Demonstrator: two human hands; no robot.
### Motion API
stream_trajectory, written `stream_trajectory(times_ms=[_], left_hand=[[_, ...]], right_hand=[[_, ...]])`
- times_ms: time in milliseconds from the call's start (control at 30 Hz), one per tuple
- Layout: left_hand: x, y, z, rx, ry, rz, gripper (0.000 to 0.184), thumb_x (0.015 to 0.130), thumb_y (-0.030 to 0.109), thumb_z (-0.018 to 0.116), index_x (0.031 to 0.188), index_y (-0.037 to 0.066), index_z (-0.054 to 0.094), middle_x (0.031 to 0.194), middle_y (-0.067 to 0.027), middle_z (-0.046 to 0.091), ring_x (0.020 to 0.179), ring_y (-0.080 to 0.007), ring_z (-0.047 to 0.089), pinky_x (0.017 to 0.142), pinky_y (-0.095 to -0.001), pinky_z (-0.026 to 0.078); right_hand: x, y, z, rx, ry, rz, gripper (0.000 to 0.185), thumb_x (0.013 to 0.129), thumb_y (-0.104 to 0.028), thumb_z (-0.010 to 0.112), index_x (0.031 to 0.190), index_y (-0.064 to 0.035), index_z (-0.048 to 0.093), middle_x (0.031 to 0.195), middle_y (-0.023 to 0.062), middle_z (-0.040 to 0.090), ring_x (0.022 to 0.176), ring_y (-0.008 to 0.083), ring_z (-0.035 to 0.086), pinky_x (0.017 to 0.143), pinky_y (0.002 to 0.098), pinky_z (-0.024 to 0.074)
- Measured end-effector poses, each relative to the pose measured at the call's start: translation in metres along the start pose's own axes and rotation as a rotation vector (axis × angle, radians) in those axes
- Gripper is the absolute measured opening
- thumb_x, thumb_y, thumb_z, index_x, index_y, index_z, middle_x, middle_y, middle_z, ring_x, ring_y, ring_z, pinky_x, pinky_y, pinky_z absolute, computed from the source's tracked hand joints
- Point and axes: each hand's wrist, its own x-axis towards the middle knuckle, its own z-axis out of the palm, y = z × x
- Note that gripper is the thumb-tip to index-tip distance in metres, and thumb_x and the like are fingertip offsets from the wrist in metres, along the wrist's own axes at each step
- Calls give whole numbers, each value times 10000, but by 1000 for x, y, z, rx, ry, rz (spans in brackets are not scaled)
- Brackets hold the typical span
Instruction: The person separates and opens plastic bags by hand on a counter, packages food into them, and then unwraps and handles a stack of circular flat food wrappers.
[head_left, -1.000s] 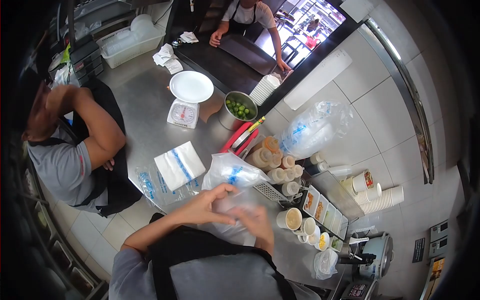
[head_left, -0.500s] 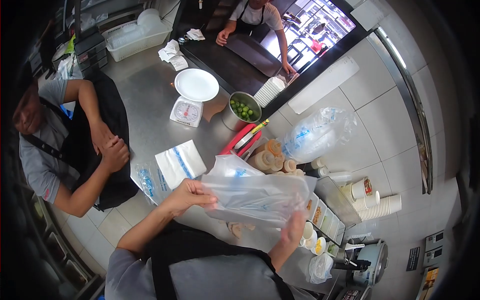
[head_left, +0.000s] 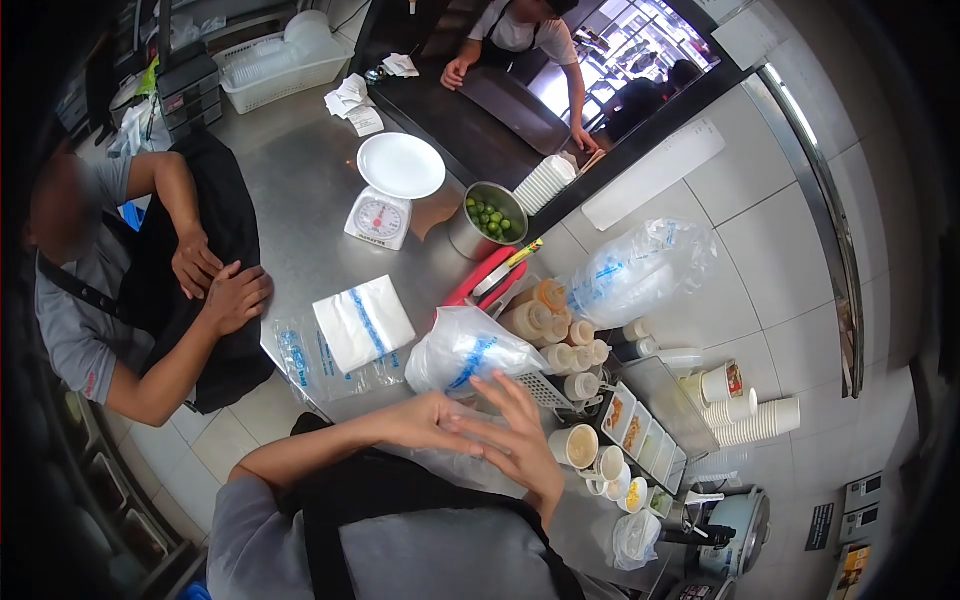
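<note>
My left hand [head_left: 425, 420] is over the near part of the steel counter, its fingers bent toward my right. Facing it, my right hand [head_left: 515, 435] has its fingers spread, and the fingertips of both hands come close together. Clear plastic [head_left: 440, 464] shows under and behind the hands; whether the fingers grip it is hard to tell. Just beyond them sits a filled white plastic bag [head_left: 470, 350] with blue print. To its left lies a folded stack of white bags [head_left: 364, 324] with a blue stripe.
Scale [head_left: 379, 218] bearing a white plate [head_left: 401, 166], pot of green limes [head_left: 489, 222], sauce bottles [head_left: 530, 320], topping trays [head_left: 640, 432] and cups [head_left: 575, 447] stand on the counter [head_left: 290, 190]. A co-worker's hands [head_left: 222, 285] rest at left; another person [head_left: 520, 40] leans beyond the pass.
The translucent bag stretched between my hands half a second ago is no longer spread out; my hands have come together lower down. The co-worker at left has lowered their hands.
</note>
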Motion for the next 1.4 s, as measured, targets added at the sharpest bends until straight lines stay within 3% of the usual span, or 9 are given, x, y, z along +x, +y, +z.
stream_trajectory(times_ms=[267,367,567,667,767,900,1133,1200,1400], left_hand=[[5,-43,-24,-84,-236,-87,203,803,205,668,726,76,530,665,51,470,625,-37,457,543,-196,346],[3,-7,1,-159,-108,145,184,803,213,666,809,79,539,867,18,514,765,-53,471,635,-214,382],[6,10,-2,593,-38,720,198,874,229,569,978,73,509,1024,-5,500,875,-87,469,752,-237,376],[-2,2,-9,-224,-136,222,204,907,234,508,961,37,509,1039,-58,509,989,-146,492,868,-283,360],[-5,2,-19,-589,-232,191,217,926,238,466,979,30,505,1025,-38,515,967,-93,470,837,-263,364],[1,13,-19,-164,-301,29,232,940,247,435,983,29,502,970,3,511,881,-49,448,774,-231,372],[5,22,-31,-352,-379,4,313,936,282,444,937,4,588,795,-1,561,646,-46,484,589,-194,401],[9,38,-48,-405,-453,58,255,909,235,504,912,-2,599,804,-42,592,540,-79,515,500,-217,419],[33,66,-45,530,401,438,103,842,95,575,882,1,568,752,-88,595,596,-120,566,534,-234,439]], right_hand=[[-31,44,9,967,135,-427,115,731,-81,663,765,1,590,938,149,603,931,312,558,883,480,362],[-39,30,21,1354,238,-59,131,726,-31,662,758,1,539,822,113,575,772,234,555,785,398,412],[-29,34,27,891,427,168,152,726,33,659,802,-4,532,792,86,553,771,150,527,687,243,402],[-34,30,25,1031,385,164,176,707,42,682,798,-6,540,811,75,565,766,137,518,673,243,398],[-47,37,19,954,-22,232,213,675,70,703,785,-20,545,793,68,579,745,129,511,672,238,393],[-26,29,29,1371,528,-93,173,802,-82,635,782,-69,464,680,88,594,639,148,530,652,292,424],[-41,43,40,1098,267,412,230,843,-158,579,931,-40,402,703,58,547,602,155,537,610,261,440],[-40,48,42,1038,424,191,293,782,-225,655,919,-47,465,881,35,484,664,130,491,630,222,387],[-19,55,32,1117,859,267,39,796,-3,577,827,-19,559,816,32,544,678,100,511,631,187,383]])
